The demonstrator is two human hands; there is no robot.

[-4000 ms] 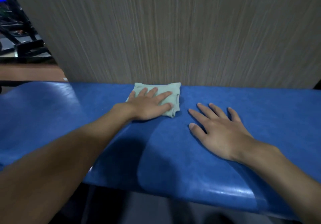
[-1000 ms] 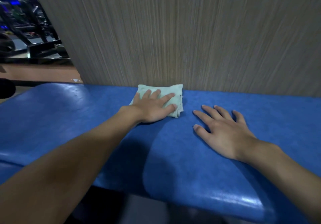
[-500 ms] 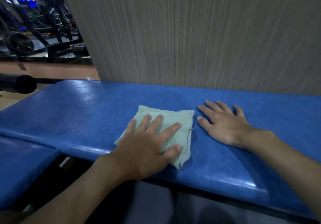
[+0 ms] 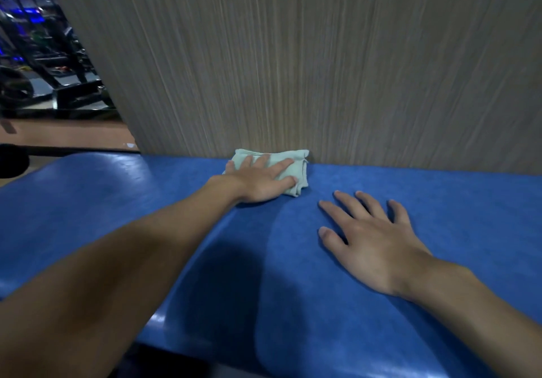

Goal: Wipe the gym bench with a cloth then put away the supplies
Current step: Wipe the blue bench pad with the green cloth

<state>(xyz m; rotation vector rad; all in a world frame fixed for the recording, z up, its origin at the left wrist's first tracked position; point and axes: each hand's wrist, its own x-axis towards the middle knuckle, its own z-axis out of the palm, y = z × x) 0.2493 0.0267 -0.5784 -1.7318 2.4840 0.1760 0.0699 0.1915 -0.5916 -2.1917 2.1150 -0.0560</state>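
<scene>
The blue padded gym bench [image 4: 457, 201] runs across the whole view. A folded pale green cloth [image 4: 297, 159] lies at the bench's far edge, against the wall. My left hand [image 4: 261, 181] presses flat on the cloth with straight, spread fingers, arm stretched forward. My right hand [image 4: 369, 239] rests palm down on the bare bench to the right of the cloth, fingers spread, holding nothing. A darker, damp-looking band [image 4: 264, 260] crosses the bench between my arms.
A grey wood-grain wall panel [image 4: 322, 55] rises directly behind the bench. At the far left, dark gym machines [image 4: 58, 84] stand on a brown floor. A black bar [image 4: 58, 151] reaches out beyond the bench's left end.
Half a second ago my left hand held the cloth near the bench's front edge; it has pushed the cloth to the far edge by the wall. My right hand stayed flat on the bench.
</scene>
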